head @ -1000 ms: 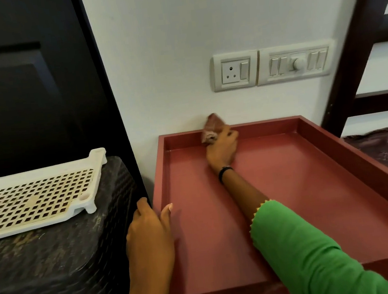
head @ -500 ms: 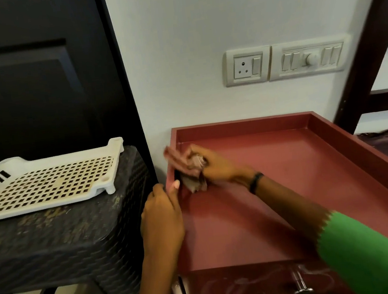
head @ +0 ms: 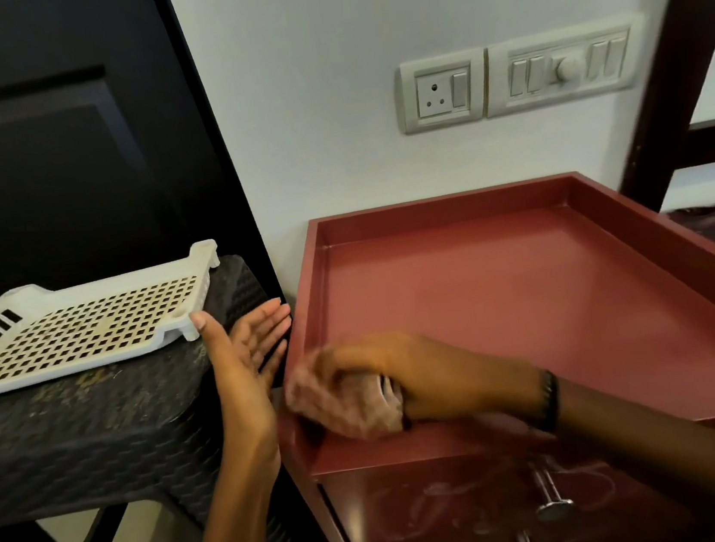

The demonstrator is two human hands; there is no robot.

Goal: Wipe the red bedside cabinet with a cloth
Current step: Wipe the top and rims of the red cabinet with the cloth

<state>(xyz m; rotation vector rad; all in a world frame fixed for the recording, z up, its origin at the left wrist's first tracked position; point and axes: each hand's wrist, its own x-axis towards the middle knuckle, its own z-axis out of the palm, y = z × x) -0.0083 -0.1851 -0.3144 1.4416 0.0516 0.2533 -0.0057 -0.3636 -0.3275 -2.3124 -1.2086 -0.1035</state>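
Note:
The red bedside cabinet (head: 529,294) has a tray-like top with raised rims. My right hand (head: 431,374) grips a crumpled pinkish cloth (head: 345,403) at the front left corner of the top, against the left rim; both are motion-blurred. My left hand (head: 245,361) is held upright just left of the cabinet, palm facing right, fingers straight, holding nothing. Metal knobs (head: 550,499) show on the cabinet front below.
A dark woven stool (head: 97,438) stands left of the cabinet and carries a white perforated plastic tray (head: 75,332). A socket and switch plate (head: 516,75) is on the white wall behind. A dark door is at far left, a dark wooden frame at right.
My right hand dragged the cloth from the back rim along the left rim to the front left corner. My left hand let go of the left rim and now opens beside it.

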